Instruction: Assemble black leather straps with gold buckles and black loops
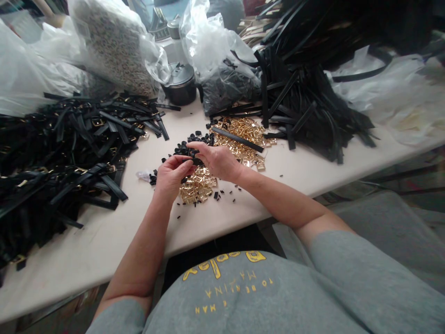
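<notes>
My left hand is closed, thumb and index finger pinching a small, dark, strap-like piece. Close against it, my right hand has its fingers bent around the same spot, and they partly hide the piece. Right behind the fingers lies a heap of small black loops. Gold buckles are piled just below the hands. A larger heap of gold buckles spreads behind my right hand, with a single black strap lying across it.
Black straps with buckles cover the table's left side; plain black straps are heaped at the right. Behind stand a dark lidded pot and plastic bags of small parts. Small black bits lie near the table's front edge.
</notes>
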